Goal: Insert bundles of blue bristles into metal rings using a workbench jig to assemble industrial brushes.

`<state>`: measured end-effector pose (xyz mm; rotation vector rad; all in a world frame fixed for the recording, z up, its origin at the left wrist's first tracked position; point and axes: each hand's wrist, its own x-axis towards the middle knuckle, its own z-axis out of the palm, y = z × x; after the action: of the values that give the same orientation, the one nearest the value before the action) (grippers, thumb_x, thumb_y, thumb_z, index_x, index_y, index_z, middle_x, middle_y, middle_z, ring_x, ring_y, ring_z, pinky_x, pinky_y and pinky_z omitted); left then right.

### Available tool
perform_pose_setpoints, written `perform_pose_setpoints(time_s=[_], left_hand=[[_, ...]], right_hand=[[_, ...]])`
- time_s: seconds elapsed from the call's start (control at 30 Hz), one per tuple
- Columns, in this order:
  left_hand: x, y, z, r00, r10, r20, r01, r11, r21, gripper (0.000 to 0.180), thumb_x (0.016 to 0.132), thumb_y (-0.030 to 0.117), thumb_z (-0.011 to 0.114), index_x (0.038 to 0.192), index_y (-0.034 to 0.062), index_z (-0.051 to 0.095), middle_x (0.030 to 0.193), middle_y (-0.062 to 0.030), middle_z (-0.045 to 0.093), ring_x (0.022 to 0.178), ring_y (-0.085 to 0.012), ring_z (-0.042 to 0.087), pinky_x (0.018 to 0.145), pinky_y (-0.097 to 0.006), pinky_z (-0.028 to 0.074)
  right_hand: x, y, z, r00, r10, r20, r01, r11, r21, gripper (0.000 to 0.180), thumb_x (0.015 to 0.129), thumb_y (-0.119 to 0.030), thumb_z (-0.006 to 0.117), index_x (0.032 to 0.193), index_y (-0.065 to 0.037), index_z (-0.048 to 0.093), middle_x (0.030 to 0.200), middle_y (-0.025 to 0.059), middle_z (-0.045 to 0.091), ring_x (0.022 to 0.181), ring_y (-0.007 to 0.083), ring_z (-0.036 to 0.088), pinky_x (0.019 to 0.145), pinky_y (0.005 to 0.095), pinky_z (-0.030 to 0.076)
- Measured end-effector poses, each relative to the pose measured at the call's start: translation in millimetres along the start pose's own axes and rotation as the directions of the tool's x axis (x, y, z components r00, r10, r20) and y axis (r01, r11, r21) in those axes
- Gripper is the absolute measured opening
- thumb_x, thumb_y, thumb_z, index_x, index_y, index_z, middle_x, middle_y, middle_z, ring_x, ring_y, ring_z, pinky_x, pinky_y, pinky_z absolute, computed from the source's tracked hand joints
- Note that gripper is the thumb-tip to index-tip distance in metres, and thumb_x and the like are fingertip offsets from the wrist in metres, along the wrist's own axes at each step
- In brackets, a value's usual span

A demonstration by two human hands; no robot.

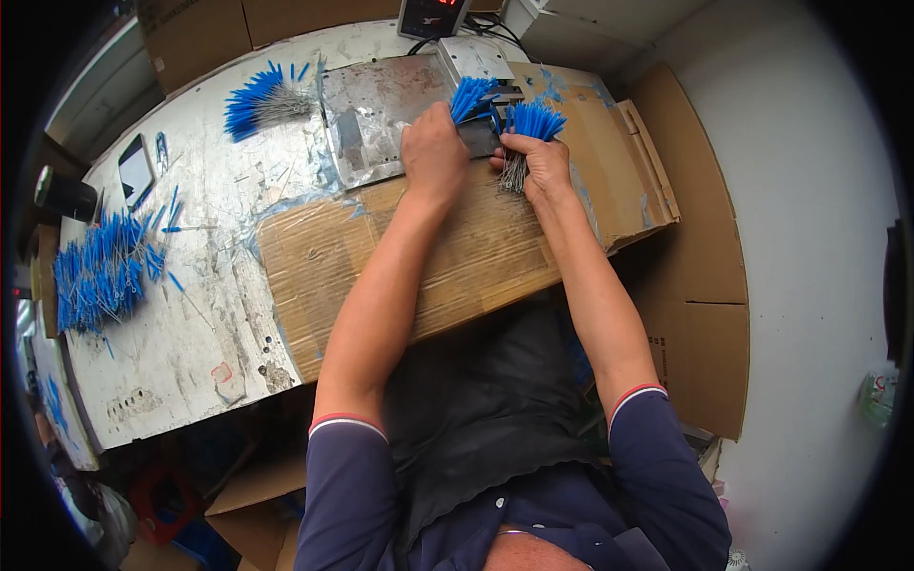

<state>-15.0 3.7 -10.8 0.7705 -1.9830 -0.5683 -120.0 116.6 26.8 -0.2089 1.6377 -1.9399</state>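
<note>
My left hand (434, 157) is closed around a small bunch of thin blue-ended wire pieces (471, 97), whose blue ends fan out above the fist. Just to its right, my right hand (543, 164) grips a thicker bundle of blue-ended wire pieces (536, 121), with the thin metallic wires hanging below the fingers. A dark metal block (479, 139) lies between the hands, partly covered by them. Behind the hands stands a light grey machine box (473, 59). The metal plate (376, 84) stretches to the left of my left hand.
Blue-ended pieces form a neat pile (262, 103) at the back and a larger heap (100, 271) at far left. A phone (136, 171) and black cylinder (65, 194) lie nearby. Taped cardboard (333, 276) covers the front edge. A display box (431, 17) stands behind.
</note>
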Motion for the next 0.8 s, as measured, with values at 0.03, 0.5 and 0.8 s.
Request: perform_pose_setpoints(time_s=[0.03, 0.5, 0.8], left_hand=[[0, -1, 0, 1.000, 0.000, -0.010, 0.000, 1.000, -0.009, 0.014, 0.084, 0.005, 0.062, 0.098, 0.0041, 0.060, 0.085, -0.0188, 0.067, 0.084, -0.0391, 0.065, 0.074, -0.049, 0.046], [-2, 3, -3, 0.995, 0.068, 0.077, -0.075, 0.992, 0.097, 0.012, 0.083, 0.002, 0.056, 0.094, 0.0036, 0.060, 0.089, -0.0170, 0.066, 0.087, -0.0369, 0.065, 0.076, -0.047, 0.048], [2, -2, -1, 0.987, -0.140, -0.080, 0.147, 0.985, 0.093, 0.008, 0.087, 0.005, 0.058, 0.095, 0.0040, 0.056, 0.089, -0.0180, 0.065, 0.084, -0.0405, 0.064, 0.074, -0.050, 0.048]], right_hand=[[-1, 0, 1, 1.000, 0.001, 0.001, -0.001, 1.000, 0.001, 0.012, 0.079, 0.005, 0.073, 0.088, 0.006, 0.066, 0.078, 0.0137, 0.068, 0.061, 0.0235, 0.069, 0.054, 0.0353, 0.063], [-5, 9, 9, 0.985, -0.168, -0.040, 0.157, 0.968, -0.195, 0.016, 0.078, 0.011, 0.069, 0.092, 0.007, 0.063, 0.078, 0.0126, 0.066, 0.059, 0.0205, 0.067, 0.051, 0.0315, 0.061], [-4, 13, 17, 0.945, -0.307, -0.109, 0.276, 0.932, -0.235, 0.014, 0.076, 0.013, 0.066, 0.087, 0.006, 0.060, 0.079, 0.0114, 0.064, 0.058, 0.0192, 0.066, 0.050, 0.0317, 0.062]])
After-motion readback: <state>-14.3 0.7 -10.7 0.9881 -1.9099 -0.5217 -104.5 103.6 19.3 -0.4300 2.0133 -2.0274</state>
